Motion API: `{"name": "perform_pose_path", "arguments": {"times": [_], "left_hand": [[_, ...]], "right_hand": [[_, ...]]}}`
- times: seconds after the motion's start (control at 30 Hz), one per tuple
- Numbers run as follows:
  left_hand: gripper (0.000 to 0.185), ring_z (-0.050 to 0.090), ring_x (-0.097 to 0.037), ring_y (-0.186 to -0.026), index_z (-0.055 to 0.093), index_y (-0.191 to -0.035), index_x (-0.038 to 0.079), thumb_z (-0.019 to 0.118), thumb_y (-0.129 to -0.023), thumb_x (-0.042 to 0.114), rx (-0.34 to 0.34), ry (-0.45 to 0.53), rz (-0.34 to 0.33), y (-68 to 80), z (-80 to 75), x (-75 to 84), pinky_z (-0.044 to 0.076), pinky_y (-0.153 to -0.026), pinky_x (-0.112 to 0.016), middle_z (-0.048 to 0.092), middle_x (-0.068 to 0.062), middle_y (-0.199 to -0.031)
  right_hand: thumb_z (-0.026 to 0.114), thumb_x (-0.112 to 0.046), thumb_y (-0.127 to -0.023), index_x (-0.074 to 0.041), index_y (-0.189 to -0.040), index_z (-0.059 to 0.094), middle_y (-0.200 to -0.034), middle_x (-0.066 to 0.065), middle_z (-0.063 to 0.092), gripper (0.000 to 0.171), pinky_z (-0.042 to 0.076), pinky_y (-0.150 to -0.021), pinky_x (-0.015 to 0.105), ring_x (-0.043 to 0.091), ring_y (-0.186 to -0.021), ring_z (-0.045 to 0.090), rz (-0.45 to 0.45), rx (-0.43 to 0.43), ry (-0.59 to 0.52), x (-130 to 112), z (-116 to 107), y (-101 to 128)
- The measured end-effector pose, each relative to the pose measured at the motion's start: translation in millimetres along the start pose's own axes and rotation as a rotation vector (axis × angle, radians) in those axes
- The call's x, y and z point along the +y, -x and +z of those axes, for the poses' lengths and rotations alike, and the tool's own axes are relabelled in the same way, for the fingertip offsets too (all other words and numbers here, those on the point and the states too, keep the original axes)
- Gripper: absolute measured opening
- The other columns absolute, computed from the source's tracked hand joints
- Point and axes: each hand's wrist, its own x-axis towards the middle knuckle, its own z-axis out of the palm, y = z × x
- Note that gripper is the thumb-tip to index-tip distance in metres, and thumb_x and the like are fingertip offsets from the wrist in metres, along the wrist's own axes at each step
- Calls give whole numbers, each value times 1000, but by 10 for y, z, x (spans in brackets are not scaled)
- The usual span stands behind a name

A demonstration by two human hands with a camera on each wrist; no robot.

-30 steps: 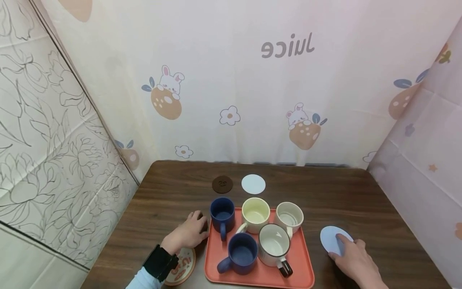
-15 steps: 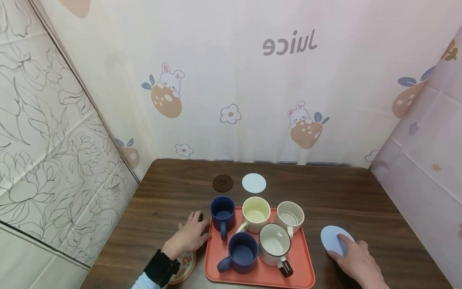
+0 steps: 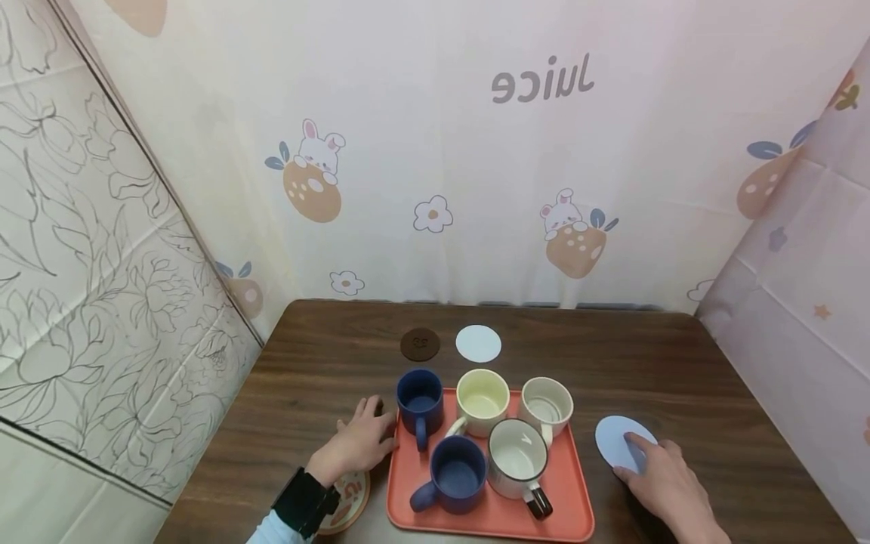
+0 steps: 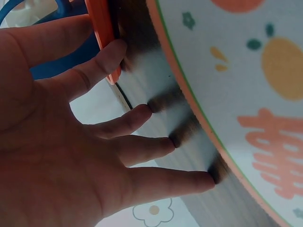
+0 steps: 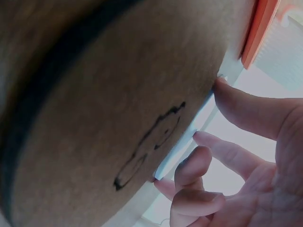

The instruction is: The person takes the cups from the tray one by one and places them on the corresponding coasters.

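Note:
In the head view, my left hand (image 3: pixel 360 442) rests on the table with fingers spread, at the left edge of the coral-red tray (image 3: pixel 584 521). Its thumb side touches the tray's rim in the left wrist view. My right hand (image 3: pixel 669 480) holds a light blue round coaster (image 3: pixel 609 444), right of the tray. The index finger lies over its top and the thumb sits at its near edge; two other fingers curl inward in the right wrist view. Behind the left wrist lies a printed round coaster (image 3: pixel 350 510), partly hidden.
Several mugs crowd the tray, including a dark blue mug (image 3: pixel 420 404), a pale yellow mug (image 3: pixel 485 412) and a white dark-rimmed mug (image 3: pixel 513 453). Behind them lie a dark brown coaster (image 3: pixel 420 344) and a white coaster (image 3: pixel 479 343). A brown disc (image 5: pixel 118 94) fills the right wrist foreground.
The right hand and the light blue coaster have shifted slightly forward and to the left. The left hand, tray and mugs stay about where they were.

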Motion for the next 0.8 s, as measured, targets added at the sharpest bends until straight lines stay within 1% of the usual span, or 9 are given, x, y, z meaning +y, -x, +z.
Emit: {"name": "perform_pose_path", "arguments": {"times": [0.13,0.27,0.4,0.67,0.8], "left_hand": [[43,21,-61,-149,65,-143,10,68,-103,26,2,1,6,7,-12,15,19,-94,-93,36,-28,-157],[42,20,-61,-149,64,-144,10,67,-104,24,2,4,14,12,-20,10,18,-93,-93,35,-30,-158],[42,21,-61,-149,65,-143,11,68,-104,24,-2,10,11,10,-25,3,18,-94,-93,34,-29,-158],[42,22,-59,-149,66,-143,13,70,-103,26,-7,13,1,-3,-37,14,18,-94,-93,36,-28,-158],[41,22,-59,-149,67,-141,12,71,-102,26,-12,10,-2,5,-42,18,19,-95,-92,36,-28,-158]], "right_hand": [[85,-33,-87,8,-142,53,-127,52,39,76,46,-82,79,68,-108,52,8,-1,11,1,-11,13],[83,-24,-89,6,-142,56,-128,50,41,67,45,-83,79,68,-113,50,39,-30,4,6,-15,32],[81,-15,-88,6,-139,59,-127,47,44,60,45,-85,78,65,-115,49,33,-22,-3,-6,-20,11],[81,-14,-88,7,-138,60,-126,47,46,58,45,-86,77,64,-115,50,9,23,6,-82,-30,-99],[81,-12,-88,7,-140,59,-125,45,47,59,46,-87,76,59,-111,52,17,10,9,-99,-38,-117]]}}
